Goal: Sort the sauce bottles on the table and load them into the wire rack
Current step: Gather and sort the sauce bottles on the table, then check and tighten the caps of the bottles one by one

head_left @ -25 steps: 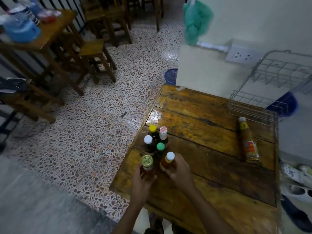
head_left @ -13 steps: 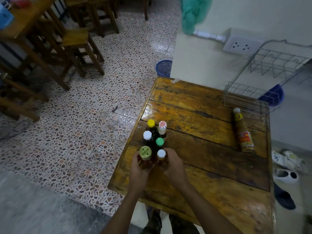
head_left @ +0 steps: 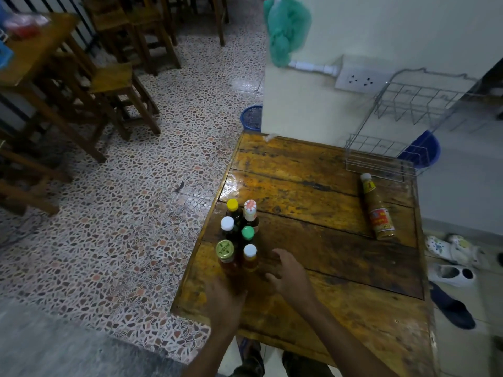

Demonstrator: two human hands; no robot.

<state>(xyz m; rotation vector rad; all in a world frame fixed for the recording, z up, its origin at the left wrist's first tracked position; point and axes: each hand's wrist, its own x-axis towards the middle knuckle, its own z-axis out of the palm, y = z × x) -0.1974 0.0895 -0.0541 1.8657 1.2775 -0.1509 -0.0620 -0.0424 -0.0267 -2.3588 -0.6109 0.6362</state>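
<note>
Several small sauce bottles stand in a tight cluster near the table's left edge: yellow cap (head_left: 232, 204), red-and-white cap (head_left: 250, 207), white cap (head_left: 227, 223), green cap (head_left: 247, 232), gold lid (head_left: 225, 247) and a small white cap (head_left: 250, 251). A taller orange sauce bottle (head_left: 379, 213) lies on its side at the right. The wire rack (head_left: 381, 159) stands at the far right corner with nothing in it. My left hand (head_left: 223, 303) sits just below the gold-lid bottle's foot, blurred. My right hand (head_left: 285, 276) hovers to the right of the cluster, fingers relaxed, holding nothing.
The wooden table (head_left: 313, 308) has bare boards between the cluster and the rack. A wall with a socket (head_left: 360, 80) stands behind the rack. Blue baskets (head_left: 251, 118) and shoes (head_left: 450, 273) are on the floor; chairs (head_left: 114, 85) stand at left.
Both hands have come off the two front bottles and drawn back toward me. The right hand has shifted to the right. The bottles stay in their cluster.
</note>
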